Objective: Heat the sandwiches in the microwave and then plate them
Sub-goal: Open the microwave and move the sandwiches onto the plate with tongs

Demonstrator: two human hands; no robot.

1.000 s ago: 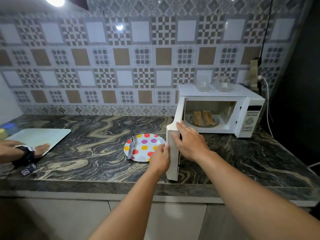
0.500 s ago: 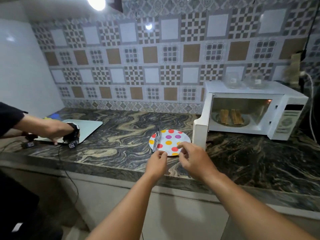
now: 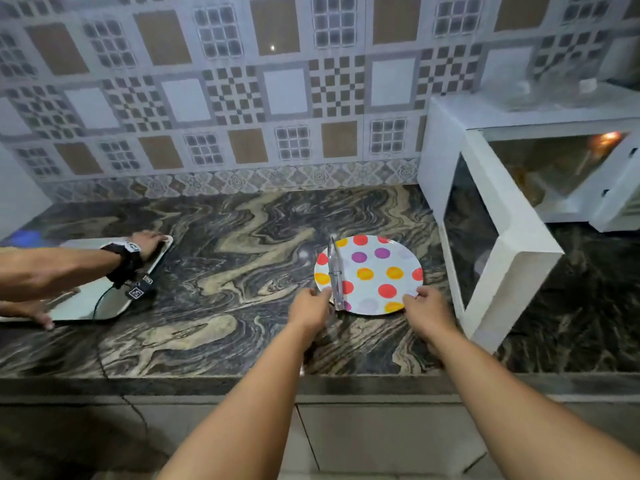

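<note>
Both hands have left the microwave door and dropped to the plate; the left hand (image 3: 309, 308) now grips its near-left rim, fingers curled right beside the tongs' handle, and the right hand (image 3: 426, 308) pinches the near-right rim; half a second ago they were only closing in on it. The plate (image 3: 375, 271), spotted, lies flat on the counter (image 3: 225, 323) between the two hands; the tongs (image 3: 335, 275) lie across its left part, just beyond the left hand. Beyond and right of the right hand the door (image 3: 485, 244) stands swung wide; past it the microwave (image 3: 540, 161) is lit, and the sandwiches (image 3: 528, 187) show only as a blur inside, not yet plated. I judge that heating is done and plating is starting, probably by carrying the plate toward the cavity.
</note>
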